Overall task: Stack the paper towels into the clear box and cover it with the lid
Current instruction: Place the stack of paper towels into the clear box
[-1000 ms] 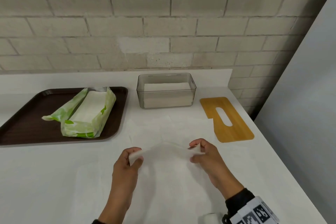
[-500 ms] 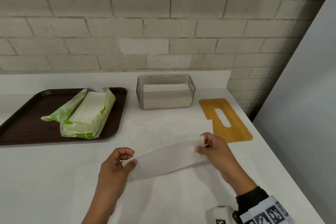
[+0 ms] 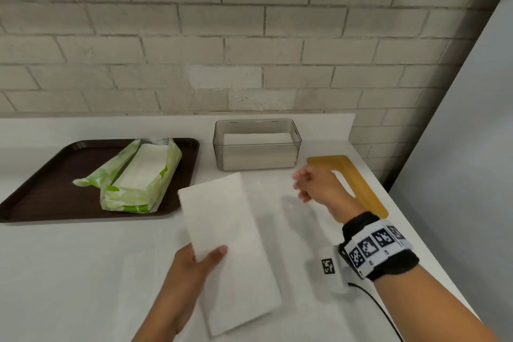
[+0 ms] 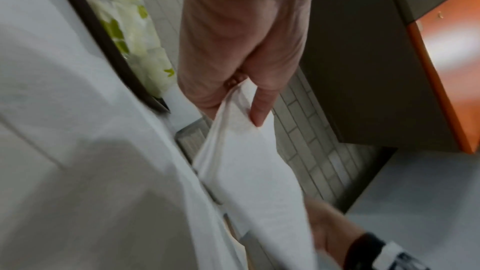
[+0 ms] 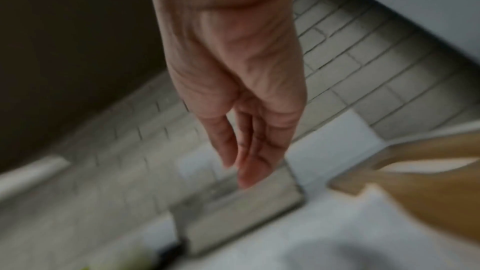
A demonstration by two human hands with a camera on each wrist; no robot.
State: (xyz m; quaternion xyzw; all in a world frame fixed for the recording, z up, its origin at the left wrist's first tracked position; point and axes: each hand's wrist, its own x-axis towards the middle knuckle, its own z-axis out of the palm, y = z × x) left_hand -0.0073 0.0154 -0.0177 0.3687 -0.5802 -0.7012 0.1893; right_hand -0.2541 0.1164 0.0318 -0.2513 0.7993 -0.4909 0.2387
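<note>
Your left hand (image 3: 194,264) had its grip on the near end of the folded towel (image 3: 222,219), thumb on top and fingers curled beneath, so the sheet stood out over the tabletop (image 3: 69,272) toward the box (image 3: 256,166). The wrist view showed several layers gathered in that pinch. Your right hand (image 3: 316,186) held nothing; its fingers hung relaxed and slightly bent, above the tabletop and just beside the lid (image 3: 361,189). The towel looked light, soft and limp, so it would likely droop or unfold if held by one end only; a hold at both short ends should keep it flat going in. The box stood at the back with a stack of towels already inside, the lid lying to its right. A green pack (image 3: 141,175) lay on the tray (image 3: 41,189).
</note>
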